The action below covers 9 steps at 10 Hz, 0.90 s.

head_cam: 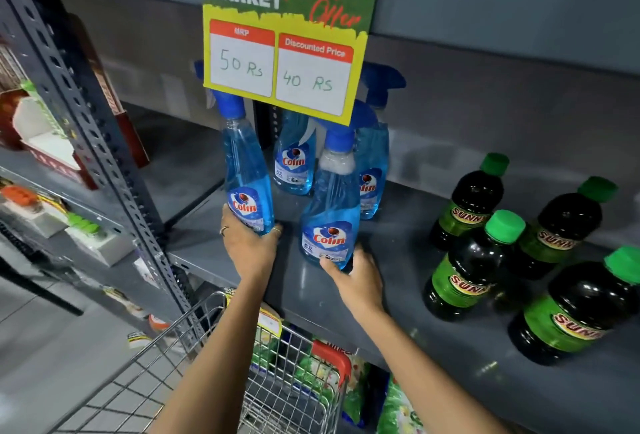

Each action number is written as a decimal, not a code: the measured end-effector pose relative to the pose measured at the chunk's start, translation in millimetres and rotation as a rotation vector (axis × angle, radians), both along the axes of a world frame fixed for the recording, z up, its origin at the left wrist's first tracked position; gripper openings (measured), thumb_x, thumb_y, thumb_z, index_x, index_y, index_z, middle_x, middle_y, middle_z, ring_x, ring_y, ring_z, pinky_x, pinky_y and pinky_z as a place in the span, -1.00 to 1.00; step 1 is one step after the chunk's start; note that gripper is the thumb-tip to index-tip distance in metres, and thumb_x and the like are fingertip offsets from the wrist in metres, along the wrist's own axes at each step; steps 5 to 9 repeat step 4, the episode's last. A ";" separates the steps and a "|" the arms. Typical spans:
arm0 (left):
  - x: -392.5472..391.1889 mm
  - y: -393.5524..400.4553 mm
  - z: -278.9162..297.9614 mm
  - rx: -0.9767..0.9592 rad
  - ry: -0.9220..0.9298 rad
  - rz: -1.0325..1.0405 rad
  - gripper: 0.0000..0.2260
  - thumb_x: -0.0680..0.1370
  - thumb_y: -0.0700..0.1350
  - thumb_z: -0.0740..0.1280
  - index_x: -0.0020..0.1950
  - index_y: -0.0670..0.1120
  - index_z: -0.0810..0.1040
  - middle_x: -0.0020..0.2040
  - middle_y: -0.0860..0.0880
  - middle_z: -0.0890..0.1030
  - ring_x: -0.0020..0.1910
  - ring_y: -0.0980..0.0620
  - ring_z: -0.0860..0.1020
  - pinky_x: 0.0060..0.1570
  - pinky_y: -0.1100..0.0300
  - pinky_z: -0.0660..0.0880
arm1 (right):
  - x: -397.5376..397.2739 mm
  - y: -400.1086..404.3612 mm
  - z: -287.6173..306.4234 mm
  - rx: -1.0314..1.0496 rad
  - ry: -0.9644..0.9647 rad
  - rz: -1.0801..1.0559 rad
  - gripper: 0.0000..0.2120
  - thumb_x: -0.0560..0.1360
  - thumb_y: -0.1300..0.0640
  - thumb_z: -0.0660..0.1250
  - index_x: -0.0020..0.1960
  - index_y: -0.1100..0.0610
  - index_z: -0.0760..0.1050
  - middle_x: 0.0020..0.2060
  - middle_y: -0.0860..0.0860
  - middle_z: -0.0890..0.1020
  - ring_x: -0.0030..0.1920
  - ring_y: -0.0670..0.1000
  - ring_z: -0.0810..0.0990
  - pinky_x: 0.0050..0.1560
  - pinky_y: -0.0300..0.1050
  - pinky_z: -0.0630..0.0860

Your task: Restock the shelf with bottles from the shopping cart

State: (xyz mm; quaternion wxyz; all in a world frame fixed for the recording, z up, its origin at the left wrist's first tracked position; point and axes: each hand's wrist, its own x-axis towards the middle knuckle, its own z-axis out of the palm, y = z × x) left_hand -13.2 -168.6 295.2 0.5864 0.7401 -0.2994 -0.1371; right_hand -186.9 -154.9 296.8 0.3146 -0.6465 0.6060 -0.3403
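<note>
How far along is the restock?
Done: two Colin bottles stand at the back of the shelf. In hand: left hand and right hand each set a front bottle down. Left: unclear, the cart is mostly hidden by the arms.

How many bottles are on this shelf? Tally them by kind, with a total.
Blue Colin spray bottles: 4, the two front ones held by the left hand and right hand
Dark Sunny bottles with green caps: 4
Total: 8
</note>
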 end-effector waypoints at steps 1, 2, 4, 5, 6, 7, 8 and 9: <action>-3.2 2.9 0.4 0.012 -0.001 0.006 -0.29 0.18 -0.09 0.51 0.27 -0.06 0.29 0.18 -0.13 0.53 0.14 -0.13 0.51 0.18 -0.11 0.49 | -0.1 1.3 -2.3 -0.015 0.016 0.021 -0.61 0.36 -0.03 0.45 0.09 0.14 0.50 0.04 0.13 0.62 0.11 0.14 0.51 0.06 -0.03 0.46; -1.0 2.6 -1.6 0.033 -0.002 -0.015 -0.24 0.19 -0.08 0.51 0.32 -0.08 0.26 0.24 -0.14 0.50 0.20 -0.15 0.48 0.23 -0.13 0.46 | -0.8 1.8 -1.4 -0.024 0.011 0.023 -0.61 0.36 -0.03 0.45 0.09 0.14 0.50 0.05 0.13 0.61 0.11 0.14 0.51 0.07 -0.02 0.46; -15.4 13.6 3.8 0.000 -0.032 -0.006 -0.11 0.33 -0.07 0.50 0.48 -0.20 0.03 0.51 -0.20 0.12 0.49 -0.15 0.12 0.49 -0.03 0.14 | -4.0 6.1 5.2 0.057 -0.076 0.027 -0.40 0.29 0.08 0.52 0.25 0.14 0.36 0.17 0.08 0.55 0.18 0.09 0.49 0.19 0.03 0.48; -15.4 13.6 3.8 0.000 -0.032 -0.006 -0.11 0.33 -0.07 0.50 0.48 -0.20 0.03 0.51 -0.20 0.12 0.49 -0.15 0.12 0.49 -0.03 0.14 | -4.0 6.1 5.2 0.057 -0.076 0.027 -0.40 0.29 0.08 0.52 0.25 0.14 0.36 0.17 0.08 0.55 0.18 0.09 0.49 0.19 0.03 0.48; -15.4 13.6 3.8 0.000 -0.032 -0.006 -0.11 0.33 -0.07 0.50 0.48 -0.20 0.03 0.51 -0.20 0.12 0.49 -0.15 0.12 0.49 -0.03 0.14 | -4.0 6.1 5.2 0.057 -0.076 0.027 -0.40 0.29 0.08 0.52 0.25 0.14 0.36 0.17 0.08 0.55 0.18 0.09 0.49 0.19 0.03 0.48; -15.4 13.6 3.8 0.000 -0.032 -0.006 -0.11 0.33 -0.07 0.50 0.48 -0.20 0.03 0.51 -0.20 0.12 0.49 -0.15 0.12 0.49 -0.03 0.14 | -4.0 6.1 5.2 0.057 -0.076 0.027 -0.40 0.29 0.08 0.52 0.25 0.14 0.36 0.17 0.08 0.55 0.18 0.09 0.49 0.19 0.03 0.48; -15.4 13.6 3.8 0.000 -0.032 -0.006 -0.11 0.33 -0.07 0.50 0.48 -0.20 0.03 0.51 -0.20 0.12 0.49 -0.15 0.12 0.49 -0.03 0.14 | -4.0 6.1 5.2 0.057 -0.076 0.027 -0.40 0.29 0.08 0.52 0.25 0.14 0.36 0.17 0.08 0.55 0.18 0.09 0.49 0.19 0.03 0.48; -15.4 13.6 3.8 0.000 -0.032 -0.006 -0.11 0.33 -0.07 0.50 0.48 -0.20 0.03 0.51 -0.20 0.12 0.49 -0.15 0.12 0.49 -0.03 0.14 | -4.0 6.1 5.2 0.057 -0.076 0.027 -0.40 0.29 0.08 0.52 0.25 0.14 0.36 0.17 0.08 0.55 0.18 0.09 0.49 0.19 0.03 0.48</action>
